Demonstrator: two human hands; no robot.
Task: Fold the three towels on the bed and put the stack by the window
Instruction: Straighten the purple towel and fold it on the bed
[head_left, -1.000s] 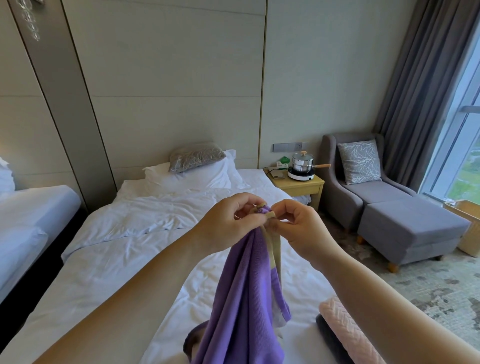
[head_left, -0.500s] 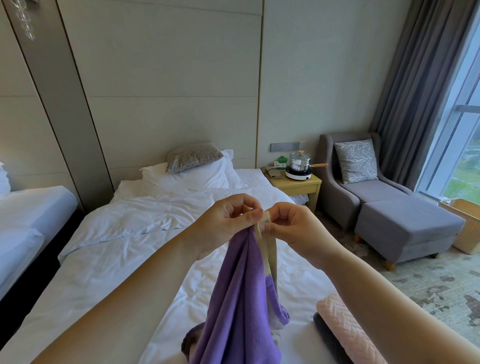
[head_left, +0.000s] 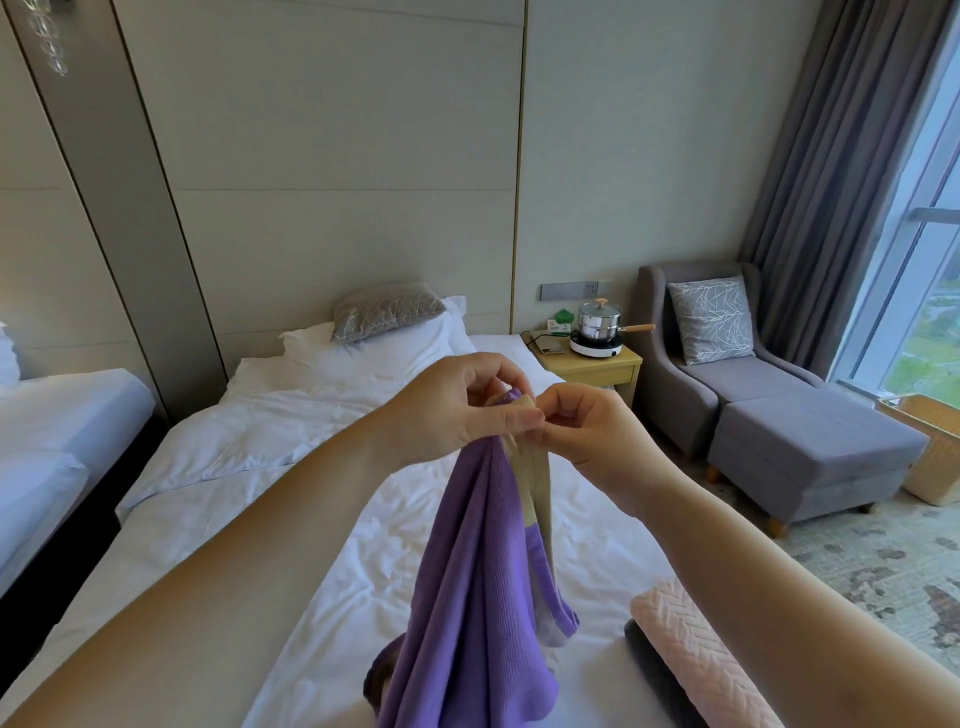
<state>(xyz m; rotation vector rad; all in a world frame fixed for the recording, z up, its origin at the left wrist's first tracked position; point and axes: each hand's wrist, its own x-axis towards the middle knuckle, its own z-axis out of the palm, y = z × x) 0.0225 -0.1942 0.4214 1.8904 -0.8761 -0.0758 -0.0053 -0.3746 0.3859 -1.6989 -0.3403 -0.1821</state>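
I hold the purple towel (head_left: 467, 597) up above the bed (head_left: 260, 467), both hands close together, with the fingers of my left hand (head_left: 467, 410) and right hand (head_left: 587, 436) curled tight and pinching its beige-edged top corner. That hold is small, and I judge a slack pinch would drop the cloth in a heap on the bed. The pink towel (head_left: 696, 654) lies against a dark towel (head_left: 649, 670) at the bed's near right edge, where the hanging cloth could knock them off.

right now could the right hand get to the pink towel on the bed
Probably yes: the pink towel lies just beneath that arm with nothing between, but the right hand must first release the purple towel.
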